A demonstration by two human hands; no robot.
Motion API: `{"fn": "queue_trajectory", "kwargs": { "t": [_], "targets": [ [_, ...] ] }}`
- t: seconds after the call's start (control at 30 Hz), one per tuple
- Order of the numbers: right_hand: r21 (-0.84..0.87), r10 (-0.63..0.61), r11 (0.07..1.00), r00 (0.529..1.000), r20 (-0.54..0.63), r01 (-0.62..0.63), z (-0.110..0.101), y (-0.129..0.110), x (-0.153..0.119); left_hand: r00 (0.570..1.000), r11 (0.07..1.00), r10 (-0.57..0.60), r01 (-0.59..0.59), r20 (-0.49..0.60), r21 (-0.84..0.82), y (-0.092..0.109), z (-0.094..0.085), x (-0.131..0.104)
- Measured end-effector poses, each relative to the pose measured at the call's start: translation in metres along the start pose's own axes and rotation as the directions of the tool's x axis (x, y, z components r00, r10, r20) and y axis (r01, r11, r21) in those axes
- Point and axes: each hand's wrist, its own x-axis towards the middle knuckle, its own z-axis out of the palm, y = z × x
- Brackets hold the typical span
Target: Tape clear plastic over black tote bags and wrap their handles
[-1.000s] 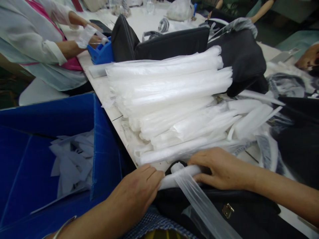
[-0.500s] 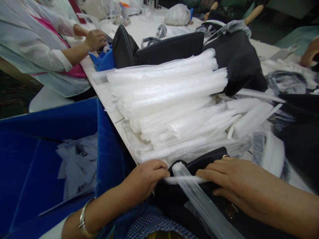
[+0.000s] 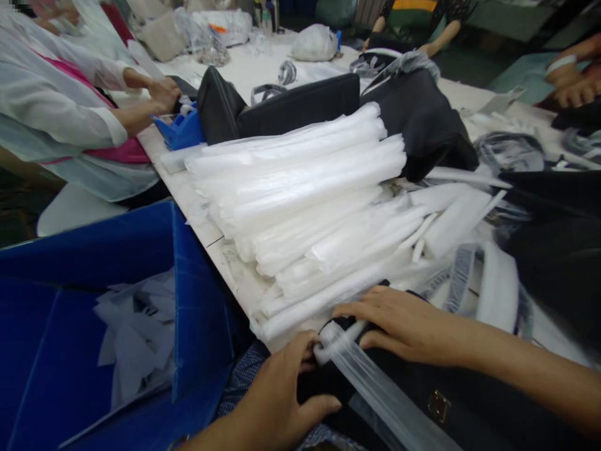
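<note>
A black handbag [image 3: 404, 388] with a gold-coloured clasp [image 3: 438, 406] lies before me at the bottom. Its handle carries a white foam wrap [image 3: 325, 354], and a translucent plastic strip [image 3: 370, 388] crosses it and hangs down over the bag's front. My left hand [image 3: 282, 391] grips the bag's left end, fingers curled by the end of the foam and thumb on the near side. From the right, my right hand [image 3: 399, 322] is closed over the bag's upper edge, its thumb beside the foam. The fingertips of my right hand are partly hidden.
White foam rolls [image 3: 300, 188] are piled just beyond the bag. Behind them are black bags [image 3: 300, 103]. At left stands a blue bin [image 3: 84, 232] holding white paper pieces [image 3: 141, 338]. Wrapped straps [image 3: 509, 150] lie at right. Co-workers' hands [image 3: 164, 94] show around the table.
My left hand has shifted down and its thumb has spread toward me. My right hand has slid left along the bag's top. The whole view has turned slightly right.
</note>
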Motion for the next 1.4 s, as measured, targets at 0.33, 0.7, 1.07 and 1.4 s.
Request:
{"fn": "queue_trajectory", "kwargs": {
  "t": [0.33, 0.7, 1.07, 1.4],
  "targets": [
    [-0.249, 0.071, 0.941, 0.851, -0.52, -0.23, 0.053, -0.012, -0.034, 0.831, 0.532, 0.549, -0.261, -0.093, 0.805, -0.012, -0.004, 0.005],
    [0.148, 0.457, 0.882, 0.736, -0.499, -0.448, 0.122, -0.07, -0.116, 0.695, 0.353, 0.69, -0.568, 0.203, 0.744, 0.044, 0.014, 0.037],
    [0.211, 0.42, 0.879, 0.486, -0.766, -0.428, 0.129, -0.094, -0.127, 0.681, 0.316, 0.697, -0.572, 0.225, 0.757, 0.01, 0.021, 0.063],
    [0.294, 0.456, 0.837, 0.292, -0.841, -0.461, 0.116, -0.083, -0.183, 0.554, 0.245, 0.737, -0.753, 0.387, 0.611, 0.094, 0.06, 0.049]
  ]
}}
